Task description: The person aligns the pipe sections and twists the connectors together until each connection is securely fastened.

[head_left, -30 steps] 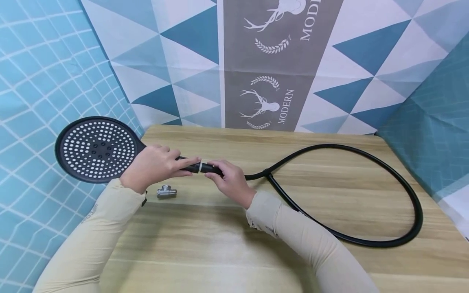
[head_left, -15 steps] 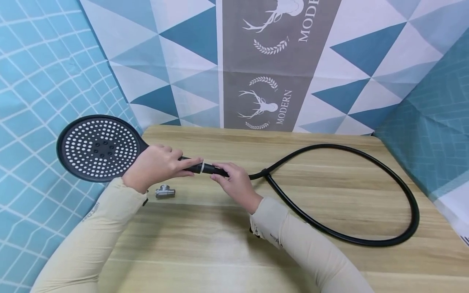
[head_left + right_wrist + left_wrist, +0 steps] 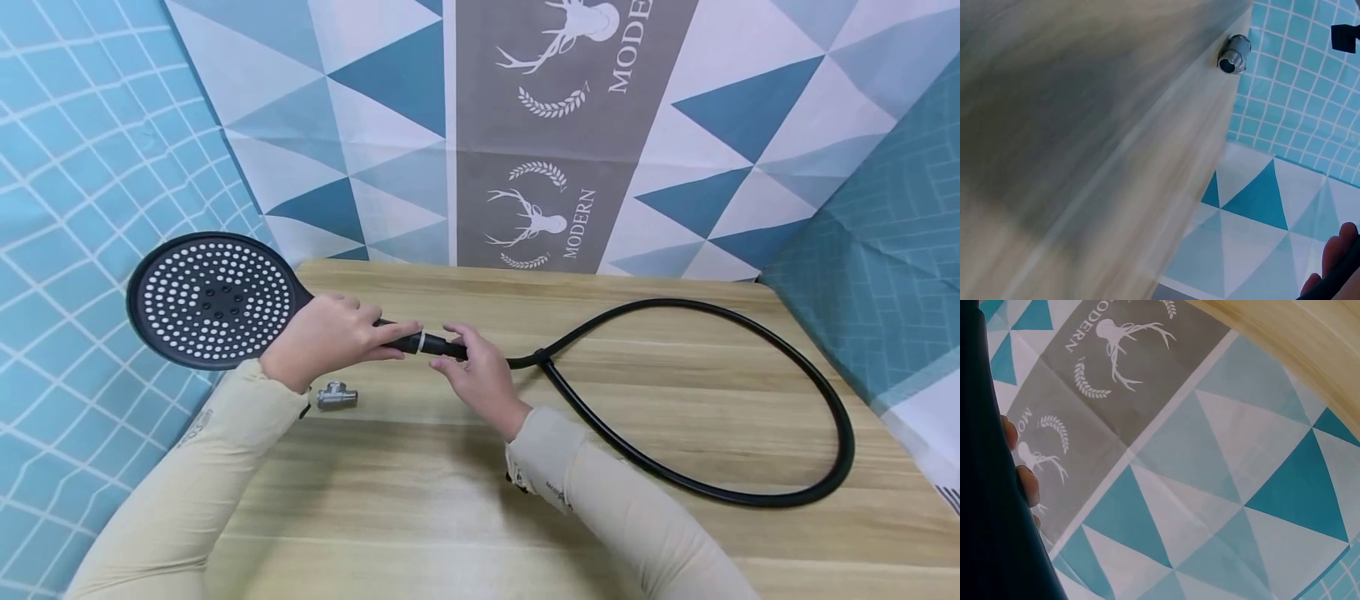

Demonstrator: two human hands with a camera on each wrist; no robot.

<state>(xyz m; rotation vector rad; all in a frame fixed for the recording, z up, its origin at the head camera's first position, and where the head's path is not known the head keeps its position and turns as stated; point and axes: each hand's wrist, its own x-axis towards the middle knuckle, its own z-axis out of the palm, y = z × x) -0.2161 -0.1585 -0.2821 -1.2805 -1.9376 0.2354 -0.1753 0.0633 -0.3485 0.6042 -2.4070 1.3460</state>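
A black round hand shower (image 3: 213,300) with pale nozzles faces up at the left of the head view. My left hand (image 3: 330,340) grips its handle, forefinger stretched along it toward a pale ring at the joint. In the left wrist view the hand shower (image 3: 997,487) fills the left edge as a dark shape, fingertips (image 3: 1029,485) showing beyond it. My right hand (image 3: 482,373) holds the end of a black shower hose (image 3: 846,450) just right of the ring, forefinger above and thumb below. The hose end meets the handle in line.
A small chrome tee fitting (image 3: 337,396) lies on the wooden tabletop (image 3: 420,517) below my left wrist; the right wrist view shows this fitting (image 3: 1234,54) too. The hose loops across the right side. Patterned wall coverings (image 3: 405,100) stand at the back and sides.
Both hands and the hand shower have shifted slightly to the right. My right hand's finger and thumb have slid back along the hose end and spread somewhat.
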